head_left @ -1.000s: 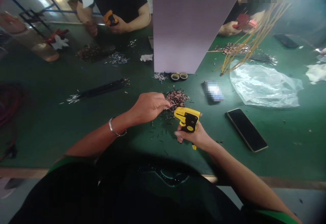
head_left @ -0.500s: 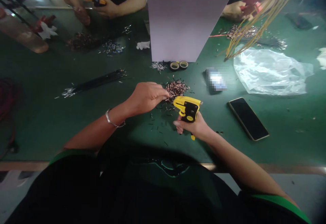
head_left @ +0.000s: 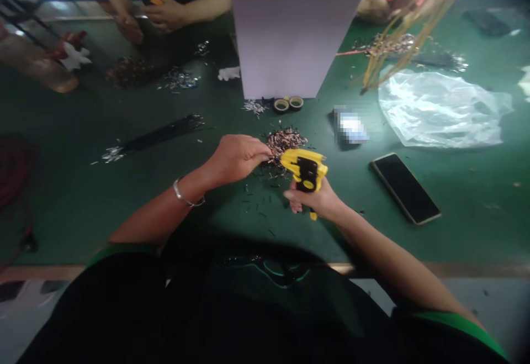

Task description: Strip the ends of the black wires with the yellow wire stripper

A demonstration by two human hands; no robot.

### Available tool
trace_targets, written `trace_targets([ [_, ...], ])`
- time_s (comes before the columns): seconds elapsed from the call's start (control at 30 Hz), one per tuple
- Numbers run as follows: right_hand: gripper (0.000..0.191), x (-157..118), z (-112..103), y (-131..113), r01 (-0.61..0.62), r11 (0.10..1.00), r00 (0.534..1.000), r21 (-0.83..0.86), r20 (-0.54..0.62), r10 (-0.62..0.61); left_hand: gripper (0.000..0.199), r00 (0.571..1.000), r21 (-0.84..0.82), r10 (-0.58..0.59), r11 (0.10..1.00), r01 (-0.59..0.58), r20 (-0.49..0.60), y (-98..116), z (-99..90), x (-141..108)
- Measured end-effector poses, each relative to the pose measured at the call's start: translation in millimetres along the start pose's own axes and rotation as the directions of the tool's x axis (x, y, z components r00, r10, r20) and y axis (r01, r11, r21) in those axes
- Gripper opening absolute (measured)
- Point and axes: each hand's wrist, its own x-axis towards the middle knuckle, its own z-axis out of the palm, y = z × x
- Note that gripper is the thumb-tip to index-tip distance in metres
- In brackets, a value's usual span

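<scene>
A yellow and black wire stripper [head_left: 307,172] is held in my right hand [head_left: 318,198], its jaws pointing left towards my other hand. My left hand [head_left: 242,157] is closed in a pinch just left of those jaws; whatever lies between its fingertips is too small to make out. Right behind the fingertips and the jaws sits a heap of short copper and black wire scraps [head_left: 285,140]. A few dark bits lie scattered in front of it on the green tabletop [head_left: 232,215].
Two tape rolls [head_left: 289,104] and white pieces [head_left: 254,107] lie by a pale upright panel [head_left: 290,32]. Black wires [head_left: 161,135] lie left. A phone [head_left: 406,188], a blurred box [head_left: 350,125] and a plastic bag [head_left: 443,111] lie right. Co-workers' hands [head_left: 165,13] hold tools across the table.
The wire stripper's lever parts sit differently and the tool has tilted slightly. My left hand stays pinched near the heap. The whole view has shifted a little.
</scene>
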Motion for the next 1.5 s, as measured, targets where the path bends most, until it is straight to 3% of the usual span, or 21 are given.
trace_targets([
  [0.1, 0.031, 0, -3, -8, 0.008, 1.000, 0.999, 0.018, 0.052, -0.009, 0.022, 1.000, 0.031, -0.002, 1.000, 0.003, -0.027, -1, -1.1, -1],
  [0.27, 0.030, -3, -8, -18, 0.038, 0.987, 0.999, 0.159, -0.009, -0.037, 0.022, 0.998, 0.041, -0.034, 0.999, 0.036, -0.059, 2, -3.1, -1],
  [0.47, 0.023, -5, -16, -15, 0.037, 0.970, 0.998, 0.240, 0.033, -0.046, 0.022, 0.992, 0.013, -0.078, 0.997, 0.080, -0.094, 6, -0.8, -2],
  [0.7, 0.019, 0, -17, -8, 0.035, 0.963, 0.996, 0.266, 0.069, -0.055, 0.023, 0.993, 0.103, -0.067, 0.992, 0.078, -0.100, 8, 2.5, -4],
  [0.97, 0.047, -1, -10, -4, 0.020, 0.975, 0.997, 0.221, 0.063, -0.035, 0.022, 0.987, 0.001, -0.160, 0.987, 0.160, -0.026, 11, -0.7, -1],
  [1.2, 0.055, -4, -9, -9, 0.000, 0.982, 0.999, 0.190, 0.052, -0.011, 0.021, 0.978, 0.048, -0.105, 0.992, 0.115, -0.179, 3, -3.1, -3],
  [1.5, 0.065, -11, -3, -19, -0.029, 0.985, 0.998, 0.169, 0.061, 0.019, 0.022, 0.984, 0.104, -0.090, 0.989, 0.107, -0.155, 15, -4.7, -6],
])
